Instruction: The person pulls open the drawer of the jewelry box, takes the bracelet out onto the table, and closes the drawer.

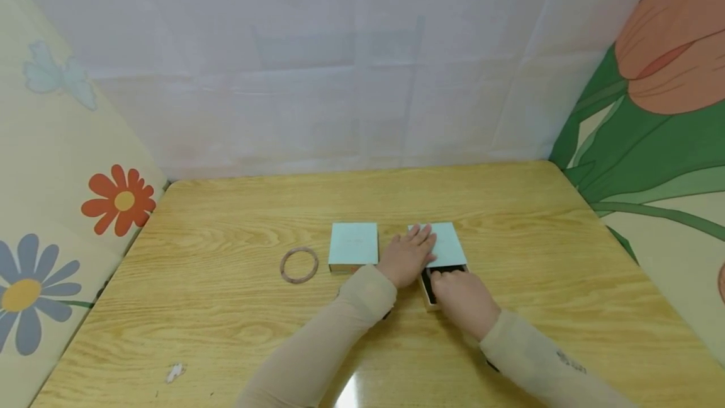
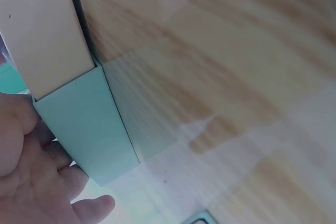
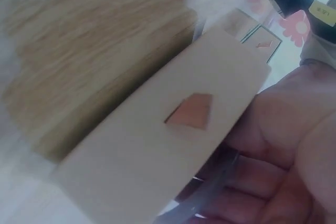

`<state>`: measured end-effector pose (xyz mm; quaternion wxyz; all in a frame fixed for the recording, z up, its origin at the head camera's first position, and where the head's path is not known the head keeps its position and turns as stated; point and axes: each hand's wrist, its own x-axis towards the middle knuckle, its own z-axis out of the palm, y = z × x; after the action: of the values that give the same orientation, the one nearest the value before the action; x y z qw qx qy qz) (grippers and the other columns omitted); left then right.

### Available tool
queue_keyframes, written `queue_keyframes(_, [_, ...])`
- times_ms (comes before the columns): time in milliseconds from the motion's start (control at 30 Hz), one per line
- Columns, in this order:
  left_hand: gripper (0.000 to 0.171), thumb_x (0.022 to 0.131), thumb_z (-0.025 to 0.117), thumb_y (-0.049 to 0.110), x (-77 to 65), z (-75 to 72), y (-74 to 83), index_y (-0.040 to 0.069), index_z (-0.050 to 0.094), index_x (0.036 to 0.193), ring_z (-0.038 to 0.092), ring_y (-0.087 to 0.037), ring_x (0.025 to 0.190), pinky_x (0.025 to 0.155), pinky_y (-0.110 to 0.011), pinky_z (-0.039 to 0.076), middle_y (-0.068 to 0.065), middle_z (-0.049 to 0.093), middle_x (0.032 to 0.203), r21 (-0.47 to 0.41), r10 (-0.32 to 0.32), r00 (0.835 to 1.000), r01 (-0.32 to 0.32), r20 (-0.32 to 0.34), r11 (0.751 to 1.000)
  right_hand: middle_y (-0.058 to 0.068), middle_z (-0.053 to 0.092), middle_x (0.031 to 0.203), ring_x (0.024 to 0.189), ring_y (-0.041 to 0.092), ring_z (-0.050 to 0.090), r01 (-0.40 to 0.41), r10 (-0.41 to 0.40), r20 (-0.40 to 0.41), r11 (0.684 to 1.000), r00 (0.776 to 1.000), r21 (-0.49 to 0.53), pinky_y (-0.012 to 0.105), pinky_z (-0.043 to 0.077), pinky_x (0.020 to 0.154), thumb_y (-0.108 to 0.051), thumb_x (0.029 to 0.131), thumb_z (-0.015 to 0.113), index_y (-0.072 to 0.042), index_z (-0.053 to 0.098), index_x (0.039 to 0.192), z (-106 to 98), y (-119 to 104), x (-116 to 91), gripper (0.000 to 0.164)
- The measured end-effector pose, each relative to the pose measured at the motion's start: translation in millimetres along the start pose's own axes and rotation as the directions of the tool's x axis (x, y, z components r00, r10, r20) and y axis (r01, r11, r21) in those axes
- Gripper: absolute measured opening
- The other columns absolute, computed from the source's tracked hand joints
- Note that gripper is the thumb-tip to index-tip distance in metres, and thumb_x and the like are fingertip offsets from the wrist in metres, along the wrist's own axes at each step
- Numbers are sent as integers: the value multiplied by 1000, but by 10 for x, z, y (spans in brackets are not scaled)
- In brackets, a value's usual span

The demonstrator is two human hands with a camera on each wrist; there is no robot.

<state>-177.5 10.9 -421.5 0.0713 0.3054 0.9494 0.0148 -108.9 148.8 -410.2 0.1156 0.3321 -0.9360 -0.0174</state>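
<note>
A light blue sleeve box (image 1: pixel 450 247) lies on the table with its cream drawer (image 3: pixel 131 145) pulled partway out toward me. Black lining shows inside the drawer. My left hand (image 1: pixel 406 257) rests on the sleeve's top left part, its fingers stretched out over it. At the drawer's opening, my right hand (image 1: pixel 464 301) has its fingers curled over the lining. Between those fingers, the right wrist view shows a greyish, translucent bangle (image 3: pixel 210 198), mostly hidden by the hand. The left wrist view shows the sleeve's side (image 2: pixel 89 124) next to my left fingers.
Left of my left hand sits a second light blue box (image 1: pixel 354 244), its drawer closed. A pinkish bangle (image 1: pixel 282 267) lies flat on the wooden table (image 1: pixel 226 307) beside it. A small white scrap or worn spot (image 1: pixel 175 371) marks the table at front left.
</note>
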Motion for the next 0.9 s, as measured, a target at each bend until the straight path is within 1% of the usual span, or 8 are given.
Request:
queue_keyframes(267, [52,106,29,38,-7,-11,8,16,29,154,18,-18,146,113,-41,31,-1,19,160,11,-9,1000,9,-7,1000,9,60,62,51,20,58,-45,44,-25,999,999,-18,33,52,47,3,76,79,3,64,79,22,15,-15,15])
queue_keyframes(400, [52,107,28,38,13,4,13,17,27,154,16,-17,146,113,-41,29,0,17,160,8,-15,1000,15,6,1000,9,60,63,54,20,58,-50,49,-36,998,998,-36,33,52,50,6,76,77,1,62,79,41,37,-34,16])
queue_keyframes(567, [53,106,28,39,62,45,4,17,27,154,15,-17,146,113,-42,29,0,17,160,1,-20,1000,20,17,1000,10,62,67,58,21,60,-35,34,-46,999,998,-22,34,53,54,10,73,77,2,63,80,31,57,-57,18])
queue_keyframes(600, [53,106,26,41,105,129,-18,18,27,155,15,-17,146,113,-42,29,1,16,161,12,-18,1000,18,0,1000,11,64,68,59,21,61,-28,27,-43,999,999,-19,34,54,55,11,72,77,3,64,82,28,60,-64,19])
queue_keyframes(733, [55,106,22,43,145,214,-51,19,25,155,12,-16,147,113,-42,30,2,13,161,17,-7,1000,7,-25,1000,15,69,79,67,23,65,18,-19,-28,999,999,-29,36,57,65,11,71,78,5,67,93,8,69,-100,25])
queue_keyframes(800, [54,106,22,42,144,216,-50,19,25,155,12,-15,147,113,-42,30,2,13,161,20,-7,1000,7,-23,1000,18,71,88,76,25,68,43,-44,-22,998,999,-43,38,57,72,10,72,78,6,68,100,6,77,-128,30])
queue_keyframes(833, [54,106,24,41,105,138,-29,18,26,155,13,-16,147,113,-42,30,2,14,161,11,-9,1000,9,-7,1000,19,71,93,81,26,69,54,-55,-28,997,998,-47,40,57,75,9,72,78,7,68,102,2,80,-142,32])
queue_keyframes(900, [53,106,27,41,84,97,-13,18,27,155,15,-16,146,113,-41,30,1,16,161,10,-13,1000,13,0,1000,20,70,102,91,29,68,69,-71,-43,996,997,-51,42,55,82,9,73,78,7,68,108,0,88,-174,36])
